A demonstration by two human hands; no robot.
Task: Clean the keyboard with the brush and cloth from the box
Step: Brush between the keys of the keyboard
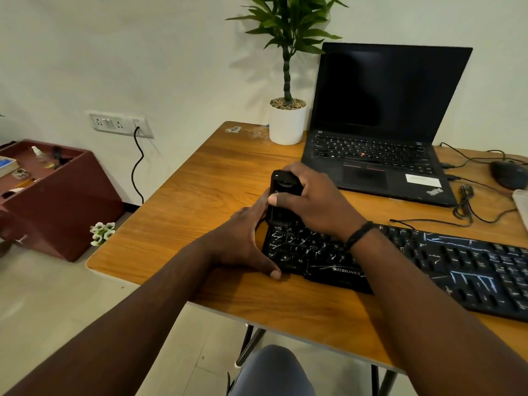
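Head view, looking down across a wooden desk (200,178). At centre, right hand (314,201) wrapped over a black brush block (284,185), fingers curled closed around its top and far side, thumb pressed flat on the near face; bristles not visible, underside hidden by the hand. Brush block held upright at the left end of a black keyboard (457,264), over the top-left keys. Left hand (245,241) at 9 o'clock of that same end, fingers loosely bent and steadying the keyboard's left edge, thumb tip down on the desk at the front corner; nothing gripped inside it. Keyboard stretching away toward 3 o'clock, keys streaked with pale scribble marks, brand lettering on the front lip. At 1 o'clock, an open laptop (383,124), screen dark. At 12 o'clock, a white pot with a green plant (287,121). At 3 o'clock, a dark mouse (510,174) with a tangle of cable beside it. At 9 o'clock, well apart on the floor, an open dark red box (65,201) holding small items too blurred to identify.
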